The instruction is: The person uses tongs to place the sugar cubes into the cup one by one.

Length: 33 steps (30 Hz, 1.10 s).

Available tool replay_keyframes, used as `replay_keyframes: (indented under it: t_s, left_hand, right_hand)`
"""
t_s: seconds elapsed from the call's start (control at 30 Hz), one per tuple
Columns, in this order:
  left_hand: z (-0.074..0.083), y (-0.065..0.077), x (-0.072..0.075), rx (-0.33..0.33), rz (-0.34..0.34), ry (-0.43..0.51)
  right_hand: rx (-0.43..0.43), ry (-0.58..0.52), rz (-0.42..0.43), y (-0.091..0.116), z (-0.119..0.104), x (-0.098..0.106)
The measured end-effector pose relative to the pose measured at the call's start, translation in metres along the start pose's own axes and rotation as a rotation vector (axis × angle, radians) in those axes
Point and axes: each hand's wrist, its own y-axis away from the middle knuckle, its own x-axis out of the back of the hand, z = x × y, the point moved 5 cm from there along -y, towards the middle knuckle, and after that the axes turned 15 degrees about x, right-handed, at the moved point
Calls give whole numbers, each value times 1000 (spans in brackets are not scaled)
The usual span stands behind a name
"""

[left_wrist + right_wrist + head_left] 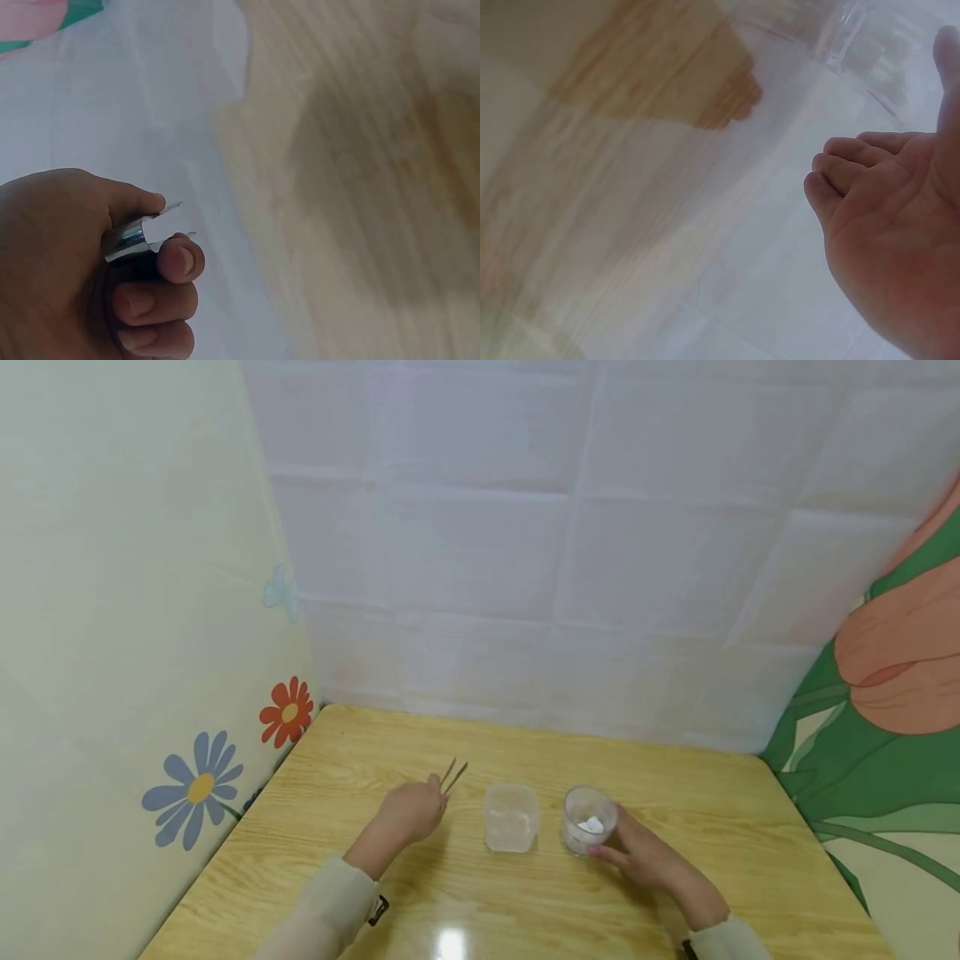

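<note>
My left hand (412, 810) grips metal tweezers (453, 777), with the tips apart and pointing away from me. In the left wrist view the tweezers (131, 241) lie between thumb and forefinger, the other fingers curled. Right of them stands a clear, rounded-square plastic container (512, 818). Further right is a clear round cup (577, 837) with white pieces (592, 825) in it. My right hand (641, 852) is at the cup's right side, thumb near its front and fingers behind. The right wrist view shows that hand's palm with the fingers fairly straight and thumb spread.
The light wood table (675, 793) meets a white cloth backdrop (487, 568) at its far edge. Flower-printed cloths (112, 652) hang along the left and right sides. A light glare lies on the table near the front.
</note>
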Motion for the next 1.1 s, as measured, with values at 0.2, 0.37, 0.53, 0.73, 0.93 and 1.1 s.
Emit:
replay_keyframes:
  t_s: [0.2, 0.37, 0.53, 0.73, 0.93, 1.1]
  left_hand:
    - [-7, 8, -13, 46, -10, 30]
    - [-12, 11, -20, 78, -29, 83]
    - [-15, 11, -27, 111, -90, 100]
    - [-17, 12, -34, 133, -129, 117]
    - [-22, 15, -39, 165, -139, 128]
    - [-26, 16, -45, 196, -171, 129]
  right_hand:
    - [2, -3, 0, 2, 0, 0]
    - [10, -25, -1, 3, -1, -2]
    - [-6, -22, 2, 3, -1, -2]
    - [-29, -28, -8, 3, -1, -3]
    - [-27, -36, -14, 4, 0, -6]
    - [-29, -25, -11, 4, -1, -7]
